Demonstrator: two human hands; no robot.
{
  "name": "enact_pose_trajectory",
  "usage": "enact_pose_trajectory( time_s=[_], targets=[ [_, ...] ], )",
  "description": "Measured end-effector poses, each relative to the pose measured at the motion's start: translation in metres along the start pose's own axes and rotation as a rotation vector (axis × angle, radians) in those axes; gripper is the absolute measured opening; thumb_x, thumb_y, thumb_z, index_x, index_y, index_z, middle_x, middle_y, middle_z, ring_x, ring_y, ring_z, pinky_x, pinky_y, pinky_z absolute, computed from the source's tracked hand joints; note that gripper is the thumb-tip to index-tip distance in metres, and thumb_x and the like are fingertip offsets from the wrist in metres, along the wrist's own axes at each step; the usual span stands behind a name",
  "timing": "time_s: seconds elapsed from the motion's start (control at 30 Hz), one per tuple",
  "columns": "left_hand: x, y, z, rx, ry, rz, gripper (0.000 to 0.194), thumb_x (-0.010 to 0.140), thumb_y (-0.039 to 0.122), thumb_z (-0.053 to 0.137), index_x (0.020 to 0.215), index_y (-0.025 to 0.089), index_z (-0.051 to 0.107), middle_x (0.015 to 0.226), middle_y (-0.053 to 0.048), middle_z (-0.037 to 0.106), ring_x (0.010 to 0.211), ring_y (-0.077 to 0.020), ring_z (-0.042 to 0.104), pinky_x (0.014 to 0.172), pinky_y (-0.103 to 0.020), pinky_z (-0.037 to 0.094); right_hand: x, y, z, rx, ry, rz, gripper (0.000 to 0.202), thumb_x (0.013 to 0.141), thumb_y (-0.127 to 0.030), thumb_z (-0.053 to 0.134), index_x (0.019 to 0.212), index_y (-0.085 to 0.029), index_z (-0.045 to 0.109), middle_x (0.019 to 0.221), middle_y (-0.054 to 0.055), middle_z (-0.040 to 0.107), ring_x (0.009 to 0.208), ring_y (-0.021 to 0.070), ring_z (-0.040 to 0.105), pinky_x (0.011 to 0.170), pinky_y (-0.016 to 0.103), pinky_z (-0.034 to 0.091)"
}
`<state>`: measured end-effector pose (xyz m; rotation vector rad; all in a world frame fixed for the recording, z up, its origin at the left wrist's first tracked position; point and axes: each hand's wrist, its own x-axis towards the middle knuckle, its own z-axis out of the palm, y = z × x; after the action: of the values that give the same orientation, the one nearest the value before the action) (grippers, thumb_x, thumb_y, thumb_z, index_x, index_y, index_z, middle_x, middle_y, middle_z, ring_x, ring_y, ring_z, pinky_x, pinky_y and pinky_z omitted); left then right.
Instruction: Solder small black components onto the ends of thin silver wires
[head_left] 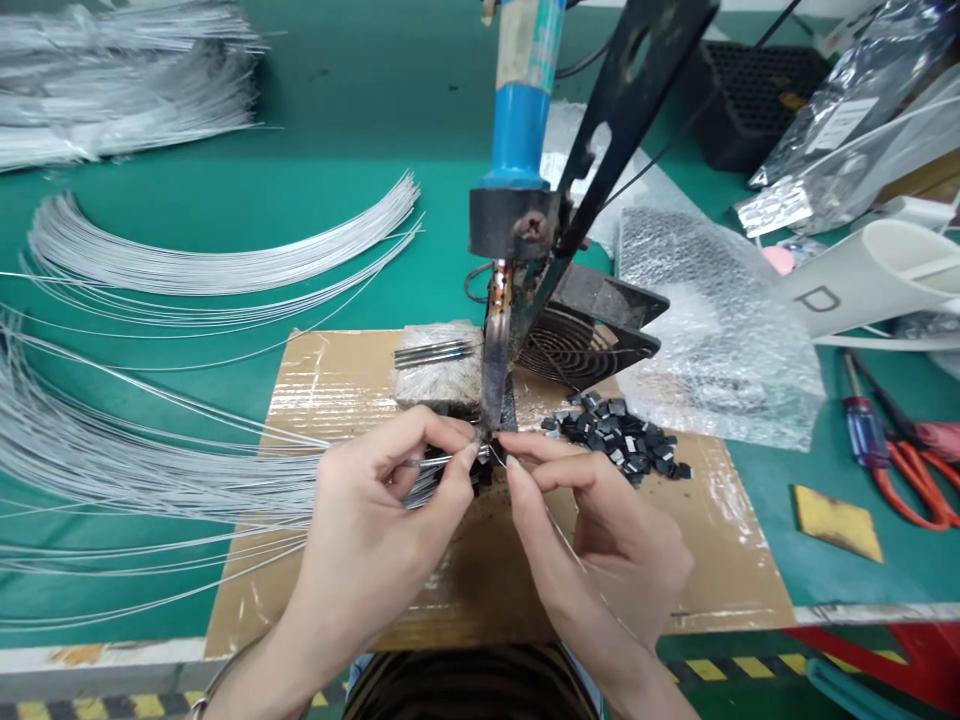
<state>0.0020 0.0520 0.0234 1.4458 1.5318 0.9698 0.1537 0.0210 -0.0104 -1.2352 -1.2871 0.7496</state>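
My left hand (382,510) pinches a thin silvery piece (427,463) between thumb and forefinger; whether it is a tool or a cable end I cannot tell. Closed fingers of my right hand (592,510) hold a thin solder wire (561,535), which trails down past the palm toward the wrist. Both hands' fingertips meet just beneath the tip of a soldering iron (496,365), blue-handled and clamped upright, tip down. Small dark parts partly show under the fingers. Many grey cables (247,475) run in from the left, behind my left hand.
A black metal arm (600,130) carries the iron, with a fan (592,335) behind. Small black parts (619,435) lie piled on the cardboard (697,560). Cable bundles (225,265), bubble wrap (720,330), a yellow sponge (838,522), a screwdriver (866,430) and red-handled pliers (911,490) surround it.
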Motion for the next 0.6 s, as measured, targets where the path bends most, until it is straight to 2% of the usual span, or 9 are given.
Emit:
enact_pose_trajectory(
  time_s=[0.43,0.6],
  targets=[
    [0.0022,0.0005,0.0015,-0.011,0.003,0.039,0.014,0.088,0.016,0.07,0.079,0.026,0.074,0.083,0.005,0.079,0.073,-0.0112,0.073,0.059,-0.017,0.051,-0.0004,0.0001,0.0004,0.001,0.009,0.008,0.019,0.09,-0.003,0.074,0.09,-0.022,0.07,0.112,0.002,0.083,0.101,0.0167,0.08,0.099,0.03,0.06],
    [0.0009,0.0006,0.0012,-0.01,0.006,0.037,0.014,0.088,0.015,0.07,0.079,0.026,0.073,0.084,0.006,0.079,0.073,-0.0112,0.072,0.057,-0.018,0.05,0.0002,0.0004,0.0008,-0.007,0.011,0.004,0.02,0.09,-0.003,0.074,0.09,-0.022,0.07,0.11,0.0,0.083,0.1,0.0148,0.08,0.099,0.028,0.059]
  ],
)
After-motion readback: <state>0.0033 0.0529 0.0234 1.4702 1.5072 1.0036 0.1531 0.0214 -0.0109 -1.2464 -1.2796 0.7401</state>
